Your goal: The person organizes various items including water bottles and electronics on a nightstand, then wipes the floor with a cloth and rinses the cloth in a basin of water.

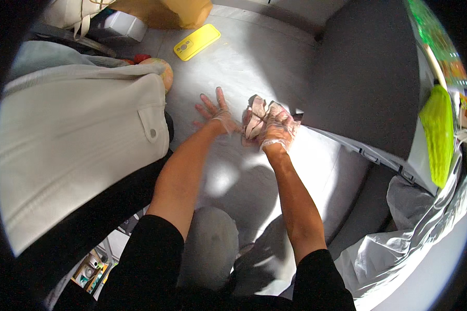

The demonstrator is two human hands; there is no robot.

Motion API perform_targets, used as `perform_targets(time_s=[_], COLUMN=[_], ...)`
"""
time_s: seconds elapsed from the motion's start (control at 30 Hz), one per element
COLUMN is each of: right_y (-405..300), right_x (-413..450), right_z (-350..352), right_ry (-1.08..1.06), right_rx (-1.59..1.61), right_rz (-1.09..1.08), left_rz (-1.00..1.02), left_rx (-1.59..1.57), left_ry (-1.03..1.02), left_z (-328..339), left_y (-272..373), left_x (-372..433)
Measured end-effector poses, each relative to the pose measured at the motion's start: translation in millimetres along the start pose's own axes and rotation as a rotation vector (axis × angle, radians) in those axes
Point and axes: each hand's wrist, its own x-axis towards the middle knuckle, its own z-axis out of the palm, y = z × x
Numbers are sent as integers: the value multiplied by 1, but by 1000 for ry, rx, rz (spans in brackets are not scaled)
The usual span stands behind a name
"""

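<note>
Both my hands wear thin clear plastic gloves and are down at the grey floor (237, 74). My right hand (279, 126) presses on a crumpled pinkish-brown cloth (255, 123) with dark edges, its folds bunched around the fingers. Just left of the cloth, my left hand (215, 109) is spread on the floor with its fingers apart and nothing in it. Strong light falls across the floor around the hands. Below them my knee (212, 245) shows in grey trousers.
A yellow phone case (202, 41) with camera holes lies ahead, near a brown paper bag (186, 13) and a white box (125, 25). An off-white garment (85, 124) bounds the left. A large dark grey panel (366, 77), crumpled clear plastic (389, 252) and a lime-green object (438, 132) occupy the right.
</note>
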Motion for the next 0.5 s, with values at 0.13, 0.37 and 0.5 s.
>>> perform_targets(time_s=[0.13, 0.37, 0.5], right_y=[-3, -11, -22], right_x=[15, 27, 46], right_z=[10, 0, -19], right_ry=[-22, 13, 173], right_rx=[37, 4, 41], right_rz=[79, 100, 69], left_rz=[-53, -85, -115], left_rx=[-56, -149, -88], left_ry=[1, 31, -7], left_z=[-5, -7, -21], left_y=[11, 11, 10], left_x=[10, 17, 14])
